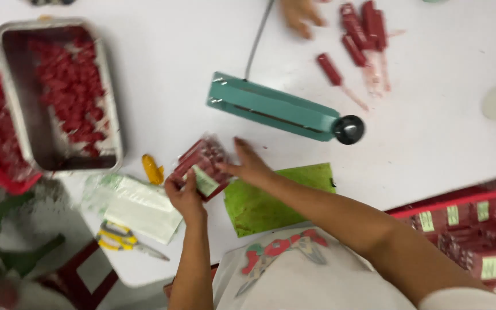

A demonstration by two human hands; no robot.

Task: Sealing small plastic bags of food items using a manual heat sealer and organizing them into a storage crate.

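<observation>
Near the table's [443, 132] front edge, one red packet [201, 165] sits pinched in the left hand [186, 195]; the right hand [248, 163] touches it, fingers stretched flat. One green sealer [276, 109] lies beyond.

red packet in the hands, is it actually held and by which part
Yes. The left hand grips the clear packet of red pieces at its near, labelled end; the right hand rests flat against its right side.

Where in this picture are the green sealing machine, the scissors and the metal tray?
green sealing machine [274, 109], head view, middle of its long teal bar.
scissors [123, 240], head view, on the yellow handles.
metal tray [112, 109], head view, on its right rim.
</observation>
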